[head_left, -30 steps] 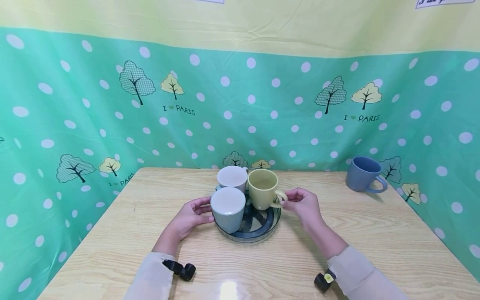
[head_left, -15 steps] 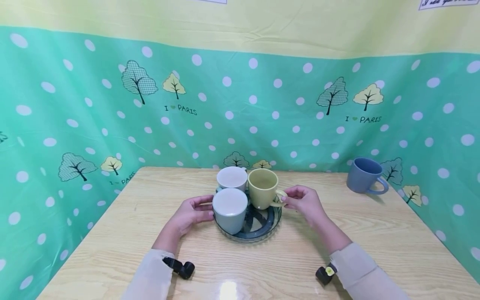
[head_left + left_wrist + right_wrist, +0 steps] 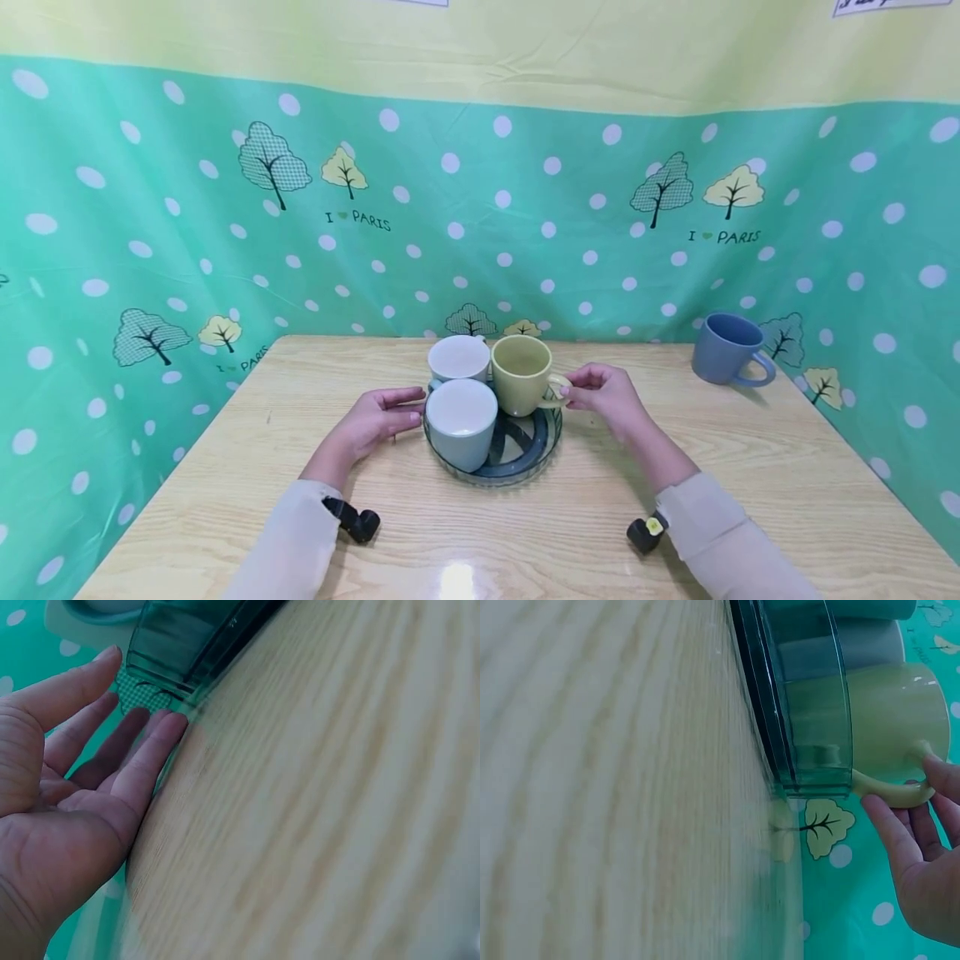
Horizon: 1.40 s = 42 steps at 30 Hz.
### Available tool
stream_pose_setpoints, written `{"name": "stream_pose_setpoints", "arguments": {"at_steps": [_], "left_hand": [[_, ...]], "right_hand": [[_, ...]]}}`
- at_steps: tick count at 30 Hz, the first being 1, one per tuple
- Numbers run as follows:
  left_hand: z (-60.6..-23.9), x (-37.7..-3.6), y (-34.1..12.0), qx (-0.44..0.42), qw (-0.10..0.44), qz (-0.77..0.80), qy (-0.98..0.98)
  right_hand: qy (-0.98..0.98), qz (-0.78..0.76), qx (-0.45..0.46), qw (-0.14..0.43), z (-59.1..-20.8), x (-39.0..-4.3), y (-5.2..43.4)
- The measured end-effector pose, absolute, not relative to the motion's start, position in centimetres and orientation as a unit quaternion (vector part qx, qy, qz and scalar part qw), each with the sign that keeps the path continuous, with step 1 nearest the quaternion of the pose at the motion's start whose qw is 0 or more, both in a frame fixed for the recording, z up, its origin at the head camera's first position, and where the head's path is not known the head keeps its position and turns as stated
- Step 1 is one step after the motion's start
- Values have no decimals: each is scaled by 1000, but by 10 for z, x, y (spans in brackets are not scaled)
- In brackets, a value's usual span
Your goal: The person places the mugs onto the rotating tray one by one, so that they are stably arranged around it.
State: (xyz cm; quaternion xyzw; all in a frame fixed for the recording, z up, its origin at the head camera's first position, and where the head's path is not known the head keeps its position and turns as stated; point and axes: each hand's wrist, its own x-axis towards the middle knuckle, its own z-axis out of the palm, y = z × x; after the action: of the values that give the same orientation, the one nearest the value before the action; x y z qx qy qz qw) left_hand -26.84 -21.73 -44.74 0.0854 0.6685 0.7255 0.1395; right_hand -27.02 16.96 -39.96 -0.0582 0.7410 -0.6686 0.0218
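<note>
A round clear-walled tray (image 3: 517,475) with a dark ribbed base sits on the table, carrying three mugs. At its front left stands a light blue mug (image 3: 461,429), overlapping a pale mug (image 3: 459,360) behind it. A yellow mug (image 3: 521,379) stands at the back right, handle pointing right. My right hand (image 3: 611,402) pinches that handle between thumb and fingers; in the right wrist view the handle (image 3: 896,795) lies within the fingers. My left hand (image 3: 375,425) is beside the tray's left edge with fingers extended, and in the left wrist view a gap shows between fingertips and tray wall (image 3: 176,652).
A dark blue mug (image 3: 727,350) stands at the table's back right corner, its handle to the right. The wooden table (image 3: 300,417) backs onto a green polka-dot cloth (image 3: 502,225) printed with trees, which also hangs along both sides.
The yellow and pale mugs have shifted slightly left, and the light blue mug slightly right and nearer. The left hand has drawn back a little from the light blue mug; the right keeps the handle.
</note>
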Motion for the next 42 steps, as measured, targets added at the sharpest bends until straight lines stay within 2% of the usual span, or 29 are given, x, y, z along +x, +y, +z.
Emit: {"name": "stream_pose_setpoints", "arguments": {"at_steps": [13,26,42], "left_hand": [[-443,-285,-216,105,186,722,658],[-440,-289,-211,107,212,704,669],[-443,-279,-208,100,196,705,674]], "right_hand": [[749,-657,-84,35,-394,-275,174],[736,-673,-67,29,-396,-272,191],[732,-678,-61,2,-400,-263,209]]}}
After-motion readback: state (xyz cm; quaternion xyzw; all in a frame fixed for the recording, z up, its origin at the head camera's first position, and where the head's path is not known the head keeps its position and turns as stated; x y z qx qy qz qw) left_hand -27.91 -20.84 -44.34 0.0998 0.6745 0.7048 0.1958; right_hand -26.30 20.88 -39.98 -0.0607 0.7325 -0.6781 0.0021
